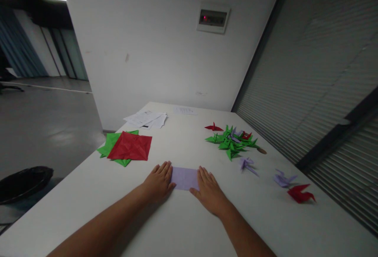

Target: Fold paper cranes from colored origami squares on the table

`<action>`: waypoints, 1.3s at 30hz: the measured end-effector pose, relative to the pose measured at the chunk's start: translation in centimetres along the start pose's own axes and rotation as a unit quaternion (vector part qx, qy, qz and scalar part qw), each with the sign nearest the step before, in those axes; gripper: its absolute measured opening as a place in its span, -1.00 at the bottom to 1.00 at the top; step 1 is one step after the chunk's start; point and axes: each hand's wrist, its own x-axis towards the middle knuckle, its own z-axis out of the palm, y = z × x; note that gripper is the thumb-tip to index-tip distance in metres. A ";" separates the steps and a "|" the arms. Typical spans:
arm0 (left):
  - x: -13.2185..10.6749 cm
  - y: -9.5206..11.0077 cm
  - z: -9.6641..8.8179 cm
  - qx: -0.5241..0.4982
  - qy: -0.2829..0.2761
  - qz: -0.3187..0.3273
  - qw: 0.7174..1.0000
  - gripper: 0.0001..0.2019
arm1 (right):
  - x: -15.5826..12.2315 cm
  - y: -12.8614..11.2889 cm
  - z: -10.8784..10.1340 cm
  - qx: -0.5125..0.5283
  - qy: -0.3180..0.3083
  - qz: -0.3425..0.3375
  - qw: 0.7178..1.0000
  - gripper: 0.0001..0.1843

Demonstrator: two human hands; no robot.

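A light purple sheet of origami paper [185,178] lies flat on the white table [177,225], shaped like a rectangle that looks folded over. At its left edge my left hand [160,181] rests flat, fingers stretched out and the thumb pressing near the lower left corner. My right hand [208,188] lies flat on the right edge, its thumb over the lower right corner. Both hands press on the paper without gripping it. The paper's two short ends are hidden under the fingers.
Red [134,146] and green [111,141] paper sheets lie stacked at the left. A pile of green folded cranes [232,141] is at the right, with a purple crane [246,164] and a red crane [300,193] nearer. Printed papers [147,118] lie far back. A black-lined bin [26,178] stands left.
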 end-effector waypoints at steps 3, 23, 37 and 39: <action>0.0 -0.2 0.0 0.002 0.000 0.002 1.000 -0.32 | 0.1 0.2 0.3 0.003 0.005 -0.001 1.000 -0.02; 0.1 -0.5 0.2 0.007 0.000 0.003 1.000 -0.33 | 0.2 0.5 0.6 0.006 0.014 -0.002 1.000 -0.03; 0.3 -1.5 0.6 -0.012 0.009 -0.006 1.000 -0.37 | 0.0 1.1 0.3 0.006 0.008 0.016 1.000 0.00; 0.3 -1.5 0.5 -0.010 0.005 -0.009 1.000 -0.38 | 0.0 1.1 0.3 0.004 0.006 0.019 1.000 0.00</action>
